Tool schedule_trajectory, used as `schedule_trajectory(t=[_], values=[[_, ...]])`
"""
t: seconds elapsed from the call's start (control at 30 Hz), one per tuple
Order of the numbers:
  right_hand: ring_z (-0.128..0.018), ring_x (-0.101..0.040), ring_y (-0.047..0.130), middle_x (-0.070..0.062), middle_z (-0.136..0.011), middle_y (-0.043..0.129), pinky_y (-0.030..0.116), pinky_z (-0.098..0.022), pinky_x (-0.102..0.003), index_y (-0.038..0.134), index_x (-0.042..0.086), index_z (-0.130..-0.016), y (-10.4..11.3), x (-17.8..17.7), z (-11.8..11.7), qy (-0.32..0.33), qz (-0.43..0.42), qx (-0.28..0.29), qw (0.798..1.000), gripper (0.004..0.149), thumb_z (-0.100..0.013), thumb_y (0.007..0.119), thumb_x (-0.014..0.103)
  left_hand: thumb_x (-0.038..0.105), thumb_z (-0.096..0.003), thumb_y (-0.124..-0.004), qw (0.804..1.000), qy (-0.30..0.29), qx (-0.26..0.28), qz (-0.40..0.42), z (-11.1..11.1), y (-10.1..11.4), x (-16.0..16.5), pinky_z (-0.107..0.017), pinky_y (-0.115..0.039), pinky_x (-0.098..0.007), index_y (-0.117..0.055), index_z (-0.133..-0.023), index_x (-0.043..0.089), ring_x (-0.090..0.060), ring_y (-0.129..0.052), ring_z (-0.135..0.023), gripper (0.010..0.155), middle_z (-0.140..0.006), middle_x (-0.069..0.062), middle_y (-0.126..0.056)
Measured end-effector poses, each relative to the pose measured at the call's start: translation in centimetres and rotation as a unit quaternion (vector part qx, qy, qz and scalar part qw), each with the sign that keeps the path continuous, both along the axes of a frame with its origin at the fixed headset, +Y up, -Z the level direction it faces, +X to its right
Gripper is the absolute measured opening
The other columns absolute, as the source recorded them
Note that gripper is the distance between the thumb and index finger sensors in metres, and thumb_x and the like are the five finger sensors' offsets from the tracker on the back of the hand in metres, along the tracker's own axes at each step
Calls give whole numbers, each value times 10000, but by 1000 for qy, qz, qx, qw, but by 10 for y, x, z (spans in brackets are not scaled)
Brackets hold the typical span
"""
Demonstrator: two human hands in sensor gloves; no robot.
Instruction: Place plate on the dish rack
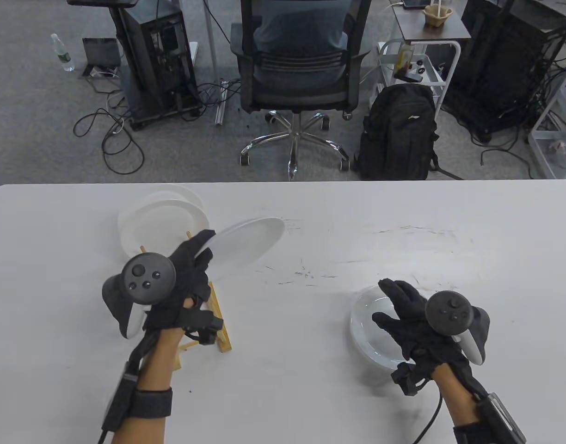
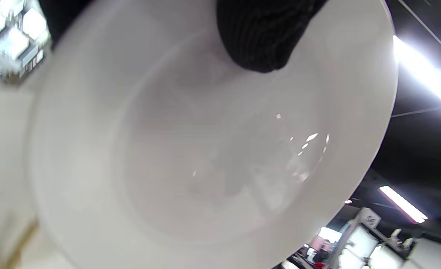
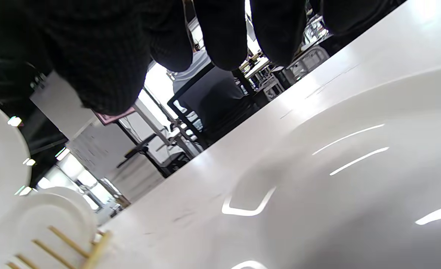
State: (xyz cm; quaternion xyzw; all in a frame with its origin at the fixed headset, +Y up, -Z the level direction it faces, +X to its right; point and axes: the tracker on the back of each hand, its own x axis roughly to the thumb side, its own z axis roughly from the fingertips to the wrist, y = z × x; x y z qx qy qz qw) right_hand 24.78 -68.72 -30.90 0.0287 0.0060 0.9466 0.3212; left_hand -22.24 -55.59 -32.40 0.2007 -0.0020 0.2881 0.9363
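My left hand [image 1: 197,259] grips a white plate [image 1: 248,247] by its near rim and holds it tilted above the wooden dish rack [image 1: 218,319]. The plate fills the left wrist view [image 2: 205,157], with a gloved finger [image 2: 259,37] pressed on it. Two white plates [image 1: 160,219] stand in the rack's far slots; they also show in the right wrist view [image 3: 44,220]. My right hand [image 1: 405,319] hovers, fingers spread, over a white plate [image 1: 371,337] that lies flat on the table at the right; I cannot tell if it touches it. That plate shows in the right wrist view [image 3: 354,186].
The white table [image 1: 310,393] has scuff marks in its middle. Beyond its far edge stand an office chair [image 1: 297,69], a black backpack [image 1: 398,134] and computer towers with cables on the floor.
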Motion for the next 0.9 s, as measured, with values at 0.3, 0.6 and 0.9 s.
schedule_trajectory(t=[0.3,0.6,0.9], values=[[-1036,-570,422,-179,-1171,407,361,-696,-758,518,190,-1092,-8,21,-6,-30,-1,-35,999,724,-465,824,383,213,-456,-822,963,83,-68,-246,-73,7,-36,-557,-847,-583,-893,-879,297,-355,-1035,-773,437,-877,-41,-976],[-1034,-580,402,-185,-1170,393,348,-694,-760,514,173,-1091,-8,22,-6,-32,4,-54,998,704,-477,800,366,217,-445,-842,937,72,-212,-269,-121,-47,-51,-584,-811,-576,-919,-853,299,-362,-1014,-797,423,-877,-35,-983],[-1033,-583,387,-188,-1170,383,341,-694,-760,503,161,-1093,-9,23,-6,-37,4,-67,997,719,-475,804,373,245,-472,-832,929,68,-247,-266,-138,-69,-49,-600,-789,-576,-851,-934,272,-385,-982,-821,463,-921,-51,-943]])
